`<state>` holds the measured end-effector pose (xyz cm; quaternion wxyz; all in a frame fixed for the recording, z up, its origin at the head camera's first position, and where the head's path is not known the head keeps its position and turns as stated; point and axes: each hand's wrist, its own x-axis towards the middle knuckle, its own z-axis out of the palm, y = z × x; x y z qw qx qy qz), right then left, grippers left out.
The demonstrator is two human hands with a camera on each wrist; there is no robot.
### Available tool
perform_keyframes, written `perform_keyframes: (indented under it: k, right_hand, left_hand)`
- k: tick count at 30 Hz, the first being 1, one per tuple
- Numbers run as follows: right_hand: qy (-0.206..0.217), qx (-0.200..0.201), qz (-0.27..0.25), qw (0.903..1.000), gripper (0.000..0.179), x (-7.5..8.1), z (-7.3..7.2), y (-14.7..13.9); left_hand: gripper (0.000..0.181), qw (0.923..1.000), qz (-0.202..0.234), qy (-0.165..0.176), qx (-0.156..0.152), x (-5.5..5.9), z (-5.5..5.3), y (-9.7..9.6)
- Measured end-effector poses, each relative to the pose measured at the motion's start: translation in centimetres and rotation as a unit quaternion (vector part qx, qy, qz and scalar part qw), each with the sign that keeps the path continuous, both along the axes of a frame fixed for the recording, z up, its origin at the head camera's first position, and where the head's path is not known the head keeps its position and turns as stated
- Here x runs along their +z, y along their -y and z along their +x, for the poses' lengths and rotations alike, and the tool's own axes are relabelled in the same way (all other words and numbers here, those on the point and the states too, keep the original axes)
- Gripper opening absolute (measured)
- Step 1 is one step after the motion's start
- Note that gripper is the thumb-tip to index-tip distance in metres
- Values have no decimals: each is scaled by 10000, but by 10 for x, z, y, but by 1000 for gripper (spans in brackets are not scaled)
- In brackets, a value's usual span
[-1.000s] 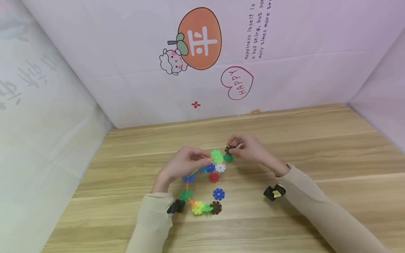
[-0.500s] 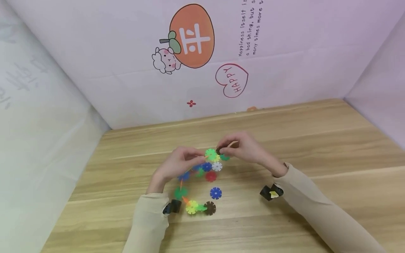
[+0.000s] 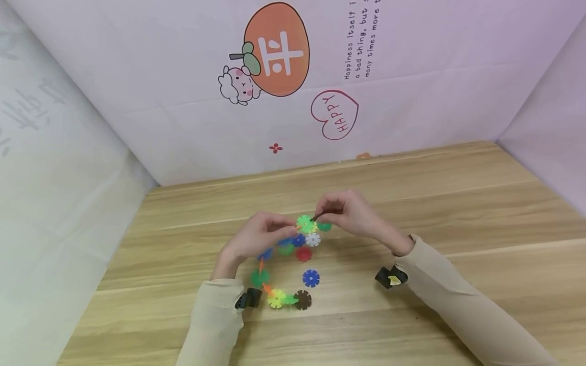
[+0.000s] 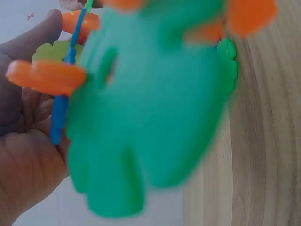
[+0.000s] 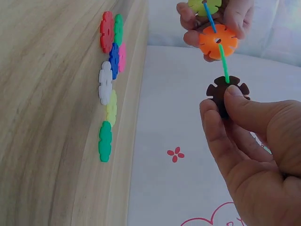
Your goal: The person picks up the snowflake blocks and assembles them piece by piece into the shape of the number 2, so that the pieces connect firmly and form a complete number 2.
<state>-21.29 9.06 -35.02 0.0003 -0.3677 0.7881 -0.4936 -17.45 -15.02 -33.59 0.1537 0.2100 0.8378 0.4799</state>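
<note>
My left hand [image 3: 258, 236] holds a chain of slotted snowflake discs, pinching an orange disc [image 5: 228, 44] near its far end. A bright green disc [image 3: 304, 222] joins on beyond the orange one, seen edge-on in the right wrist view. My right hand [image 3: 350, 213] pinches a dark brown disc [image 5: 217, 94] between thumb and fingers. Its edge meets the bright green disc at right angles; how deep the slots engage is unclear. Closest in the left wrist view, a large blurred green disc [image 4: 150, 103] of the chain hides much of the scene.
Loose discs lie on the wooden table [image 3: 435, 203]: red [image 3: 304, 254], white [image 3: 313, 239], blue [image 3: 311, 278], green [image 3: 324, 226] and several others. A second brown disc [image 3: 302, 300] lies near the front; whether it joins the chain cannot be told. Printed cloth [image 3: 183, 101] stands behind.
My right hand has moved left, bringing the brown disc from above the loose green disc to the bright green disc's edge and turning it edge-on. My left hand keeps its hold on the chain.
</note>
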Motion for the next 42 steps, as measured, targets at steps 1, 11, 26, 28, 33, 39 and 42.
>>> perform_keyframes:
  k: [1,11,26,28,33,39,42]
  right_hand:
    - [-10,-12,-3,10000,11,0,0,0]
    - [-99,-26,-122,9999,10,3,1,0]
    - [-433,-88,-368,9983,11,5,2,3]
    - [-401,-133,-475,9980,11,5,2,4]
    - [-353,-159,-592,9975,12,4,1,3]
    - [-30,-195,-466,9987,26,3,1,1]
    - [72,-339,-320,9989,35,4,0,-1]
  left_hand:
    - [26,10000,-15,-83,-4,0,0,0]
    - [21,9994,281,-190,-54,0,0,-1]
    - [21,9984,453,-328,-23,1,0,-1]
    - [21,9983,453,-356,94,2,1,-1]
    - [22,9983,436,-320,232,4,2,-1]
    - [22,9983,491,-301,128,4,2,0]
    - [23,9983,526,-263,61,4,1,0]
